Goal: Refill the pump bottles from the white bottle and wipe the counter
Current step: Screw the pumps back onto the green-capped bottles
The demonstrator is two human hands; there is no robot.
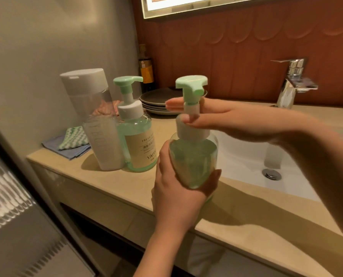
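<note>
My left hand (178, 188) grips the body of a clear pump bottle (193, 156) with green liquid, held above the counter's front edge beside the sink. My right hand (212, 118) is at that bottle's pump neck, fingers on either side of the stem just above the white collar, under the mint-green pump head (190, 82). A second pump bottle (136, 136) with a beige label stands on the beige counter (110, 182) to the left. Touching it on the left is the tall white bottle (98, 120) with a grey cap, upright.
Folded cloths, a blue one (56, 145) under a green-and-white one (74, 136), lie at the counter's left end. A stack of dark plates (156, 102) and a dark bottle (146, 68) stand at the back wall. The white sink (246, 162) and chrome faucet (290, 84) are at right.
</note>
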